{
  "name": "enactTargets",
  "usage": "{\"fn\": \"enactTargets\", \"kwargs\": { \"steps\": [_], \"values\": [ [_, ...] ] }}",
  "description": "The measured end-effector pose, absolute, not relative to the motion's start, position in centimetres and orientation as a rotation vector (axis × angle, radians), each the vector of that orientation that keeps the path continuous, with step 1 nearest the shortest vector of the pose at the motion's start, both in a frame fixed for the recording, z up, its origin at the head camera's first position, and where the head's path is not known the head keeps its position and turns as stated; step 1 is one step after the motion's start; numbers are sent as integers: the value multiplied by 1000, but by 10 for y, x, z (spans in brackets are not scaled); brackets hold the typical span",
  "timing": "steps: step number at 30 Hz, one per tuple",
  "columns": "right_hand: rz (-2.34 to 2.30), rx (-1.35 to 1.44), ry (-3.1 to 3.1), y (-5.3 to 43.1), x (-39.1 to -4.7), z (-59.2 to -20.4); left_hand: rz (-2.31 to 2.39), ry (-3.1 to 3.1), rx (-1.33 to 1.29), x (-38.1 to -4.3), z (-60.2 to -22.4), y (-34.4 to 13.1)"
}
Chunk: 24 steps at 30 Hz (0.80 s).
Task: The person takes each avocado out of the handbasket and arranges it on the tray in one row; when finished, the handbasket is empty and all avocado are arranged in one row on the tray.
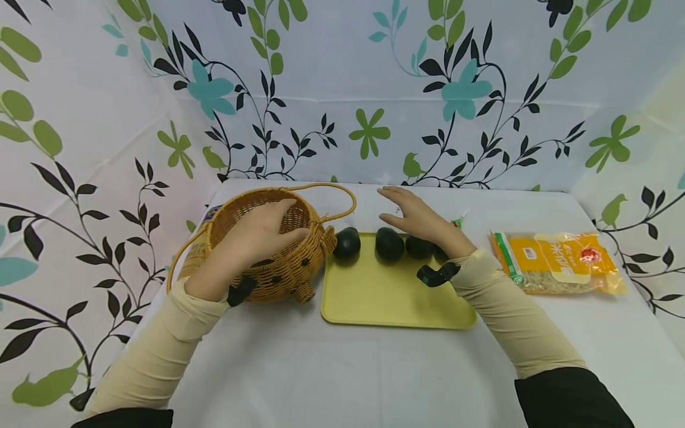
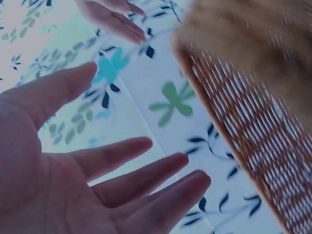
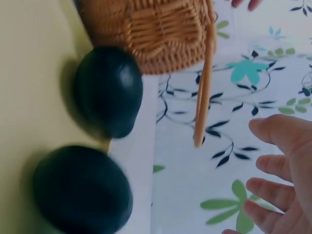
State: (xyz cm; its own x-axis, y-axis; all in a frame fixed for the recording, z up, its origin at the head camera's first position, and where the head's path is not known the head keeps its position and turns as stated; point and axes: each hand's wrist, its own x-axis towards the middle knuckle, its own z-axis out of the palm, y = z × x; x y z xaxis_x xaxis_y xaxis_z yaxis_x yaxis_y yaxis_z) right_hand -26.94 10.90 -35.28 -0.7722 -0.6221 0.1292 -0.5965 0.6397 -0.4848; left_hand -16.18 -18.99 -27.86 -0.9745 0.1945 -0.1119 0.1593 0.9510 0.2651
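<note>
A wicker basket (image 1: 278, 273) with a looped handle and an animal-like front stands at the left of the table. Over its opening hovers my left hand (image 1: 251, 235), fingers spread and holding nothing; in the left wrist view the basket rim (image 2: 214, 112) shows beyond the fingertips. Several dark green avocados (image 1: 389, 245) lie along the far edge of a yellow tray (image 1: 396, 303). My right hand (image 1: 414, 215) is raised above and behind them, fingers extended, holding nothing. Its forearm partly covers the rightmost avocado. Two avocados (image 3: 109, 92) appear in the right wrist view, near the basket (image 3: 163, 39).
To the right of the tray lies a yellow-orange plastic bag (image 1: 559, 261) of pale grains. A small red and green item (image 1: 458, 222) shows partly behind my right wrist. Something purple (image 1: 213, 212) peeks out behind the basket. Patterned cloth (image 1: 342, 89) hangs around the white table.
</note>
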Motion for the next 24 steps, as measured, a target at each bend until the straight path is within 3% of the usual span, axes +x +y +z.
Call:
{"fn": "enactTargets", "kwargs": {
  "steps": [10, 24],
  "values": [
    [-846, -1123, 2697, 70, -266, -349, 228, 2868, 296, -185, -271, -223],
    [-772, -1239, 2605, 25, -254, -357, -101, 2408, 502, -231, -309, -213]
  ]
}}
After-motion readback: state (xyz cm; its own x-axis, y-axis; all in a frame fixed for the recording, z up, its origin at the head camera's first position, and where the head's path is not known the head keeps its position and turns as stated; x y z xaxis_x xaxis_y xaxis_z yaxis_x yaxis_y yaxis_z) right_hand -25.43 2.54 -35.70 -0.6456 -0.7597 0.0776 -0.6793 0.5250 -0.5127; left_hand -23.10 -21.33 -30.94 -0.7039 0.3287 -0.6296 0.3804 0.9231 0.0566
